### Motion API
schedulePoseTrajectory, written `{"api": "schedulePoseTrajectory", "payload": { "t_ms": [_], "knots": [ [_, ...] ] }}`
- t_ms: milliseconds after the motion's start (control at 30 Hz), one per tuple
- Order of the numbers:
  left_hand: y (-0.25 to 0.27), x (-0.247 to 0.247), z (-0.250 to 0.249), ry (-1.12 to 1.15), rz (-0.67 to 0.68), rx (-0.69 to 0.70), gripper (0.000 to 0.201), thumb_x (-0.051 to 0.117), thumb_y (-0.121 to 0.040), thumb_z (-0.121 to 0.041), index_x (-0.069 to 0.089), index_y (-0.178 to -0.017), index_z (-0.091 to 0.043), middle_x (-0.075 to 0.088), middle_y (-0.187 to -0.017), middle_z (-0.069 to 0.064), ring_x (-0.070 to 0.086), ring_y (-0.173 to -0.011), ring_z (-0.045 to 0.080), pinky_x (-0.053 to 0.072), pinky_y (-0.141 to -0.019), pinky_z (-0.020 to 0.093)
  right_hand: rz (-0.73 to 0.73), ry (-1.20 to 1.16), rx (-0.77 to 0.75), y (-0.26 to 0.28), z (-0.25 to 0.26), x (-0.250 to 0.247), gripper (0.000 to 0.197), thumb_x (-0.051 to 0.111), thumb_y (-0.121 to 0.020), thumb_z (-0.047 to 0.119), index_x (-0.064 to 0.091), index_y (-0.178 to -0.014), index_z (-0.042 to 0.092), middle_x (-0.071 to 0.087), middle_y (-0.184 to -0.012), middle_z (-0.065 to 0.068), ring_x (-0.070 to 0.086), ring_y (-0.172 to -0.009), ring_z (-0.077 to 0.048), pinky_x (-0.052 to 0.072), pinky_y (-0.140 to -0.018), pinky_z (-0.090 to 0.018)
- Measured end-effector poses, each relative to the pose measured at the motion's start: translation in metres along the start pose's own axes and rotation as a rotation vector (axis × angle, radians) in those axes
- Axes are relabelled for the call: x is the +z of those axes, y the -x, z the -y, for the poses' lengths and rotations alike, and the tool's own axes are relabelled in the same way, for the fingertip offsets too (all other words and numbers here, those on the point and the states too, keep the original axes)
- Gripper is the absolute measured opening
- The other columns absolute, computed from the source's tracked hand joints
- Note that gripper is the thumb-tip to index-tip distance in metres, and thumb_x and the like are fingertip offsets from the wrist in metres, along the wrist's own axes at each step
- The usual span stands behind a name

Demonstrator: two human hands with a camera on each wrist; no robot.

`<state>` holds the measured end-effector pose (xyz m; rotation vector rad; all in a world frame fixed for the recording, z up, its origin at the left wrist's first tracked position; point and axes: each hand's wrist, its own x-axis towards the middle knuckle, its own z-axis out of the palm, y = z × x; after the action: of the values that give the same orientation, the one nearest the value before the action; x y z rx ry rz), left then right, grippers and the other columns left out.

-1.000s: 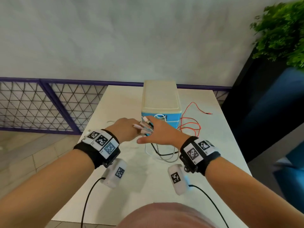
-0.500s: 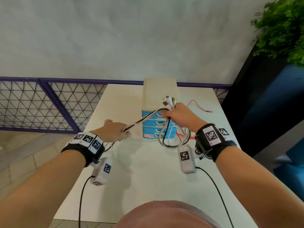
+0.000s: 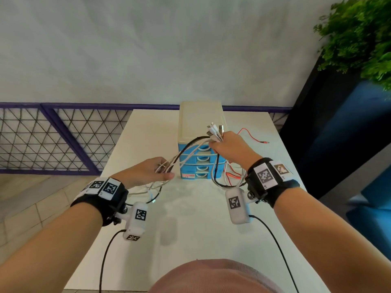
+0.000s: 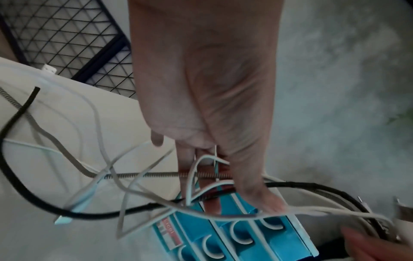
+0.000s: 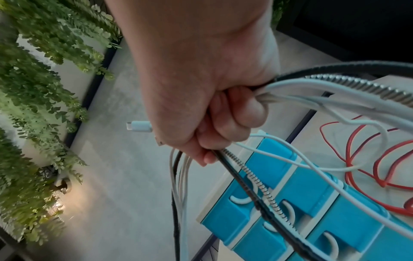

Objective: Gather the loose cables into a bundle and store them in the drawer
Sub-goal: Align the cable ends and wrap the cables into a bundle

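Note:
My right hand (image 3: 228, 146) (image 5: 214, 109) grips a bunch of white, black and spring-wrapped cables (image 3: 190, 144) (image 5: 297, 84) in a fist, raised in front of the drawer unit, with the plug ends (image 3: 215, 131) sticking up. The strands run down left to my left hand (image 3: 156, 172) (image 4: 212, 123), whose fingers hold them loosely. Their tails (image 4: 67, 159) trail on the white table (image 3: 190, 218). The small drawer unit (image 3: 201, 144) (image 5: 301, 203) has a cream top and blue drawers, all closed.
A red wire (image 3: 247, 136) (image 5: 368, 167) lies coiled on the table right of the drawer unit. A purple mesh railing (image 3: 63, 140) runs behind the table on the left. A green plant (image 3: 359, 39) and a dark partition stand at right.
My right hand has lifted the cable ends from the table up in front of the drawers. My left hand has slid left and down along the strands, drawing them out.

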<state>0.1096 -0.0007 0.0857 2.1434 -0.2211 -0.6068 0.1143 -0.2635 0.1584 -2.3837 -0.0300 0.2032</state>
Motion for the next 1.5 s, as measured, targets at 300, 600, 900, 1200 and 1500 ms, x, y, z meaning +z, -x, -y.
{"api": "schedulePoseTrajectory", "payload": {
  "t_ms": [300,600,900,1200,1500],
  "knots": [
    [0.000,0.003,0.023,-0.524,-0.007,-0.061,0.016,0.055,-0.073,-0.027,0.058,-0.087,-0.019,0.060,-0.079,-0.006,0.058,-0.081,0.017,0.040,-0.088,0.034,-0.071,0.015,0.014,-0.003,0.001,0.000,0.017,0.051,-0.095,0.026,0.058,-0.089,0.011,0.053,-0.070,-0.001,0.050,-0.057,-0.012,0.044,-0.055,-0.024],
    [-0.001,-0.002,0.075,-0.648,0.049,-0.072,0.042,0.042,-0.086,0.002,0.058,-0.108,-0.030,0.057,-0.119,-0.002,0.055,-0.109,0.021,0.044,-0.094,0.035,-0.025,0.222,-0.019,-0.002,0.003,-0.024,0.018,0.051,-0.094,0.026,0.056,-0.085,0.010,0.052,-0.068,0.000,0.052,-0.059,-0.015,0.039,-0.051,-0.023],
    [0.003,0.021,-0.072,0.181,-0.002,0.251,0.046,0.031,-0.096,-0.053,0.061,-0.112,-0.022,0.068,-0.098,-0.009,0.063,-0.097,0.002,0.047,-0.089,0.017,0.160,0.180,-0.049,0.012,0.030,0.009,0.013,0.054,-0.090,0.019,0.055,-0.083,0.009,0.050,-0.069,0.000,0.048,-0.059,-0.015,0.034,-0.048,-0.022],
    [0.001,0.000,-0.019,-0.935,0.206,-0.214,0.035,0.035,-0.096,-0.044,0.062,-0.099,-0.021,0.041,-0.111,0.008,0.041,-0.106,0.028,0.034,-0.096,0.043,0.343,0.265,-0.038,0.014,0.020,-0.032,0.028,0.069,-0.085,0.037,0.057,-0.085,0.013,0.052,-0.072,0.001,0.047,-0.055,-0.012,0.036,-0.045,-0.018],
    [-0.015,-0.099,-0.032,-0.949,-0.573,-0.411,0.021,0.043,-0.091,-0.001,0.058,-0.104,0.005,0.064,-0.104,0.022,0.059,-0.082,0.034,0.049,-0.069,0.040,0.332,-0.522,-0.092,0.020,0.028,-0.003,0.019,0.051,-0.099,0.027,0.053,-0.095,0.008,0.031,-0.055,0.007,0.028,-0.045,-0.009,0.029,-0.043,-0.019]
  ]
}}
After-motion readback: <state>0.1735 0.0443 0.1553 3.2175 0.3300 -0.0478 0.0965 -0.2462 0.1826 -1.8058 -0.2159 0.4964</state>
